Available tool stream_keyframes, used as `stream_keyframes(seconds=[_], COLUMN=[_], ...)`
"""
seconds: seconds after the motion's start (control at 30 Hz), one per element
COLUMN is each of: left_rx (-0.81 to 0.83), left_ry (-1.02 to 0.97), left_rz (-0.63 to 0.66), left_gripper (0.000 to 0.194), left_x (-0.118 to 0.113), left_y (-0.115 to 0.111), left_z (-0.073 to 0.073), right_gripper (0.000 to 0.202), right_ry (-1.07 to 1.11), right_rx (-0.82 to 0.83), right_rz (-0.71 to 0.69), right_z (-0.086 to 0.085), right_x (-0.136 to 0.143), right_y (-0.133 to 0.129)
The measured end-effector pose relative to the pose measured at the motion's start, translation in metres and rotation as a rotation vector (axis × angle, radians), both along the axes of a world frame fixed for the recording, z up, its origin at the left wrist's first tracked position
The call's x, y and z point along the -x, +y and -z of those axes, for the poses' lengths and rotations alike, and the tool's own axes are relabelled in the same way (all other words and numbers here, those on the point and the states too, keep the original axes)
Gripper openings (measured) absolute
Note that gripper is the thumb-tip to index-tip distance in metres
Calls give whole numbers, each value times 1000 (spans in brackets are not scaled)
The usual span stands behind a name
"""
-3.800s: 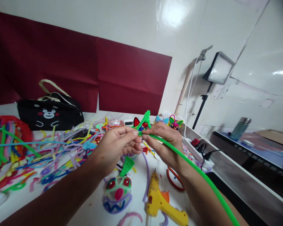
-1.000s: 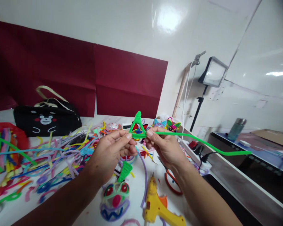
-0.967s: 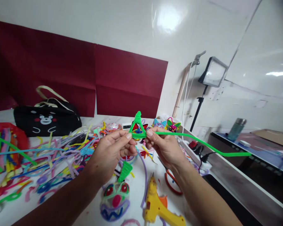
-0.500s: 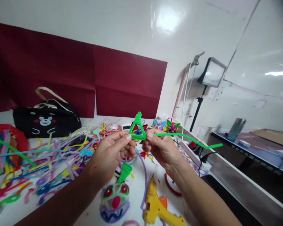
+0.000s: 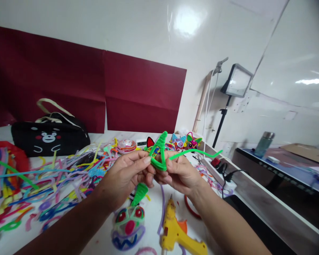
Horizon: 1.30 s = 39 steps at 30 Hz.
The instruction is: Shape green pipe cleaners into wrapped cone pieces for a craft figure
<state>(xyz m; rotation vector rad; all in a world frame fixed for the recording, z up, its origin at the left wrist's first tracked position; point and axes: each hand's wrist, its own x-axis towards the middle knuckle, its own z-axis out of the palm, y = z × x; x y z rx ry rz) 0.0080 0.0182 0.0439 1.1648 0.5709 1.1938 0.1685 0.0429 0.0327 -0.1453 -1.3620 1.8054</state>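
Observation:
Between my two hands is a green pipe cleaner (image 5: 162, 150) bent into a pointed triangle, its loose end stretching out to the right. My left hand (image 5: 130, 170) pinches the triangle's lower left corner. At its lower right corner, my right hand (image 5: 182, 172) grips the same piece with thumb and fingers. Below my hands on the white table lies a clown face (image 5: 129, 226) made of pipe cleaners, with red eyes, a red nose and a purple mouth. A filled green cone (image 5: 140, 193) sits just above it. A yellow glue gun (image 5: 175, 230) rests to the right.
Many loose coloured pipe cleaners (image 5: 69, 184) cover the left side. A black bag (image 5: 50, 140) stands behind them. Finished colourful faces (image 5: 192, 141) sit at the back. On the right are a power strip (image 5: 225, 177), a lamp (image 5: 238, 81) and a bottle (image 5: 264, 144).
The green triangle has turned and tilted, its tip now further right and its base slanting down to the right. The loose end reaches less far right. Both hands keep their hold.

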Motion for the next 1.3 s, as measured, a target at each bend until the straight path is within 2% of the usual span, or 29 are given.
stream_keyframes(seconds=[0.13,0.3,0.43,0.6,0.73,0.83,1.03,1.3], left_rx=[-14,-135,-237,-295,-302,-309,-373,-402], left_ry=[9,39,81,136,177,202,285,312], left_rz=[-31,-175,-366,-521,-625,-649,-693,-721], left_gripper=[14,9,6,4,2,4,4,3], left_x=[2,3,3,-1,-5,-3,1,-5], left_y=[-1,-1,0,-4,-9,-8,-6,-14], left_z=[-1,0,1,-1,-4,-3,1,-1], right_gripper=[34,42,42,31,21,22,17,15], right_ry=[-21,-92,-149,-126,-161,-165,-96,-76], right_rx=[26,139,137,-117,-257,-291,-196,-164], right_rz=[-37,72,302,680,814,804,748,673], right_z=[-1,-3,-3,-3,-4,-5,-6,-5], right_x=[0,1,4,6,5,5,7,7], right_y=[-1,1,2,-1,-7,-10,-10,-10])
